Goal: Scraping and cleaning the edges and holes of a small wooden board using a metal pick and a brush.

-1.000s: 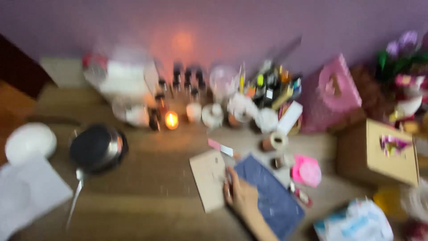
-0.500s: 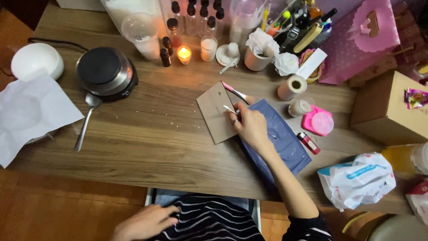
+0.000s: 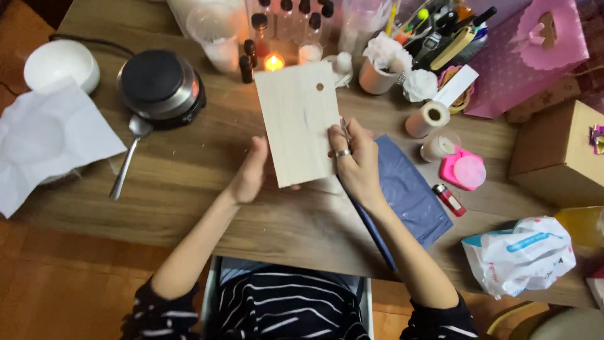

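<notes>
While a lit candle [image 3: 274,62], small dark bottles [image 3: 246,60] and a round black hot plate [image 3: 160,85] crowd the far side of the wooden table [image 3: 189,182], we hold a pale, smooth wooden board [image 3: 299,123] with 1 small hole near its top corner, lifted above the tabletop. Our left hand [image 3: 248,173] presses its left edge with a flat palm, and our right hand [image 3: 355,160] pinches its right edge, also closed on a thin blue-handled brush [image 3: 374,233], above a dark blue sheet [image 3: 412,192].

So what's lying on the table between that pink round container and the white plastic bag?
In the head view, a small red lighter lies between the pink container and the white bag, beside the blue sheet's edge.
</notes>
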